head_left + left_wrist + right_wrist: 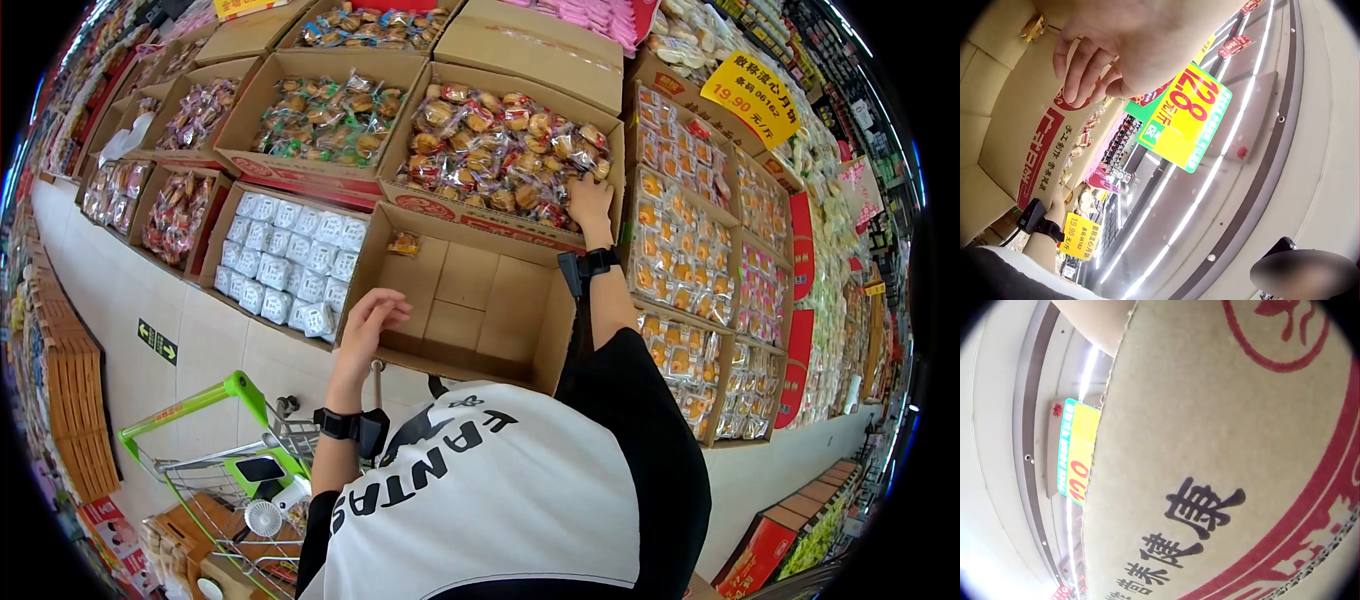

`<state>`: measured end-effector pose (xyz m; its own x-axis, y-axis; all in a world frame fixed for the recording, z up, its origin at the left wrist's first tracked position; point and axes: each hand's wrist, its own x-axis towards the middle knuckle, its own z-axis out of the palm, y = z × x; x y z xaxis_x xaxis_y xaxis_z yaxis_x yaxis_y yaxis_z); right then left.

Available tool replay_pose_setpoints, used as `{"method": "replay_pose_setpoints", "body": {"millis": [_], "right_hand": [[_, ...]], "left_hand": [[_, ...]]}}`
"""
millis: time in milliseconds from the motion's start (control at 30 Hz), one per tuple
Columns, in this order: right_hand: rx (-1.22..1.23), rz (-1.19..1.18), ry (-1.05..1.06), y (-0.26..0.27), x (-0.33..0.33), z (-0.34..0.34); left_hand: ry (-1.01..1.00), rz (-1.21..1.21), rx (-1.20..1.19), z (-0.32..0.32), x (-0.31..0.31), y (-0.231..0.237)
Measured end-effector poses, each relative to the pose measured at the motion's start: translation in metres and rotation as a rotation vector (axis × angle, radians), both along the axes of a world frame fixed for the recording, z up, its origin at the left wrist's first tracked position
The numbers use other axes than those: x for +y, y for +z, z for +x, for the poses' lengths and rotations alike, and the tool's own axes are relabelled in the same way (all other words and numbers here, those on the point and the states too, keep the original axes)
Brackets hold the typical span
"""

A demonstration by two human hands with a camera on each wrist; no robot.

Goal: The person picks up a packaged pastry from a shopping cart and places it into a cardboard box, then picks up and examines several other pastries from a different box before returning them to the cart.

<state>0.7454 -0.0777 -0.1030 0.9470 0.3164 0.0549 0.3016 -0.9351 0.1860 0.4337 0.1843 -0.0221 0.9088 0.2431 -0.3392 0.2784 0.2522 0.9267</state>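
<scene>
My right hand [592, 205] reaches over the near right corner of a cardboard box [400, 165] full of wrapped round pastries [490, 140]. Its fingertips are down among the wrappers, and I cannot tell whether they pinch one. In the right wrist view, printed cardboard [1172, 444] fills most of the picture and only a bit of skin shows at the top. My left hand [372, 318] hovers over the left side of a nearer carton [480, 290], its fingers loosely bent with nothing in them. A single wrapped pastry [404, 244] lies in that carton's far left corner.
White-wrapped packs [290, 255] fill a box on the left. Trays of orange-centred packaged cakes [680, 235] stand to the right, under a yellow price sign [752, 100]. A green-handled shopping cart [195, 410] stands at lower left. Another price sign [1185, 115] hangs above.
</scene>
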Motion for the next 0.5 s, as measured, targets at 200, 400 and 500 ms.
{"method": "replay_pose_setpoints", "body": {"millis": [200, 400, 500], "right_hand": [[0.073, -0.016, -0.023, 0.009, 0.0, 0.001], [0.042, -0.019, -0.061, 0.002, 0.006, 0.003], [0.084, -0.024, -0.085, 0.005, 0.01, 0.004]], "left_hand": [[0.009, -0.032, 0.01, -0.004, 0.001, -0.003], [0.02, -0.044, 0.005, -0.01, 0.002, -0.002], [0.031, -0.055, 0.003, -0.013, 0.001, -0.001]]}}
